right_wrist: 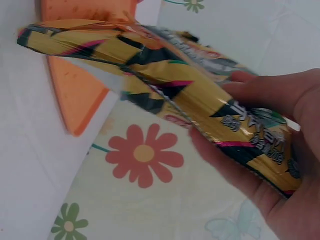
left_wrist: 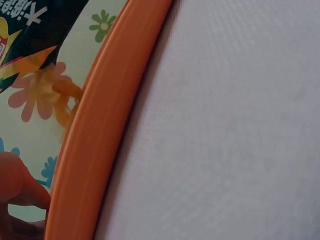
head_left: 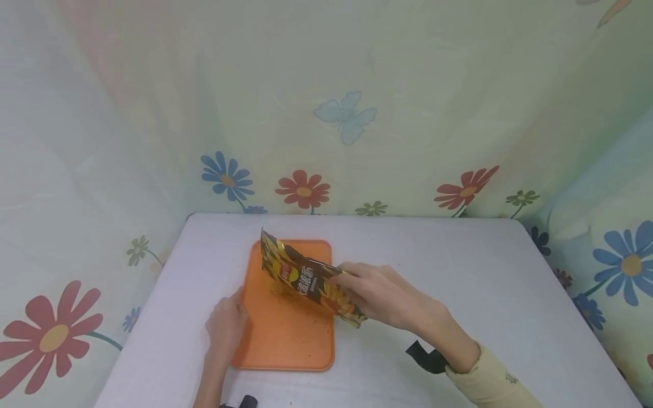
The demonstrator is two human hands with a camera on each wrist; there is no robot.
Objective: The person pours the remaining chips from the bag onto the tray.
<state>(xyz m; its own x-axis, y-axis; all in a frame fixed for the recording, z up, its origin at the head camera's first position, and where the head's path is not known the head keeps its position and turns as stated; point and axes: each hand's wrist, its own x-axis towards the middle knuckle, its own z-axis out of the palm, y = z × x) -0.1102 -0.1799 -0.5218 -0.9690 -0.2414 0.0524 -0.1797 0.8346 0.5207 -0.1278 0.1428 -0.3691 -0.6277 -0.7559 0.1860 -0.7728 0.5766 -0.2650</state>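
My right hand (head_left: 385, 292) grips a black-and-gold chip bag (head_left: 301, 277) by one end, thumb and fingers round its sides. The bag is tilted over the orange tray (head_left: 301, 340), its other end toward the far left. Beneath it a small heap of yellow-orange chips (head_left: 279, 289) lies on the tray, partly hidden by the bag. In the left wrist view some chips (left_wrist: 65, 100) show just past the tray's rim. My left hand (head_left: 227, 323) holds the tray's left edge, with bent fingers (left_wrist: 25, 182) at the rim.
A white-covered table (head_left: 433, 249) bears the tray. Behind and beside it hangs a curtain (head_left: 398, 164) printed with flowers and a butterfly. Black straps (head_left: 427, 358) show by the right wrist and near the left. Small crumbs dot the tray.
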